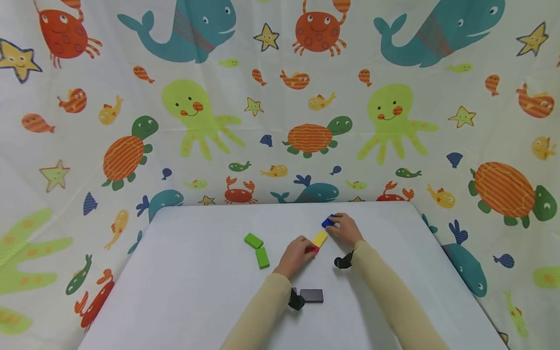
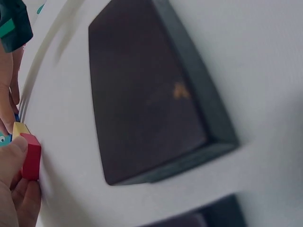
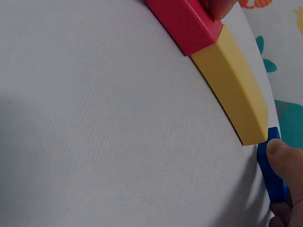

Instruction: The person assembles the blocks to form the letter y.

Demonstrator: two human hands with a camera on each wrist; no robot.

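Observation:
My left hand (image 1: 296, 256) pinches a red block (image 2: 31, 157) between thumb and fingers on the white table. End to end with the red block lies a yellow block (image 1: 320, 238), which no hand touches. Past the yellow block's far end, my right hand (image 1: 345, 228) grips a blue block (image 3: 272, 172) with the thumb on its face. In the right wrist view the blue block is close to the yellow block's corner; whether they touch I cannot tell. Most of the red block is covered by the left fingers in the head view.
Two green blocks (image 1: 262, 258) meet at an angle left of my left hand. Nearer the front lies a dark grey block (image 1: 311, 295), with another dark block (image 2: 208, 216) beside it, mostly hidden by the left wrist camera (image 1: 296, 300). A sea-animal curtain (image 1: 271, 107) hangs behind the table.

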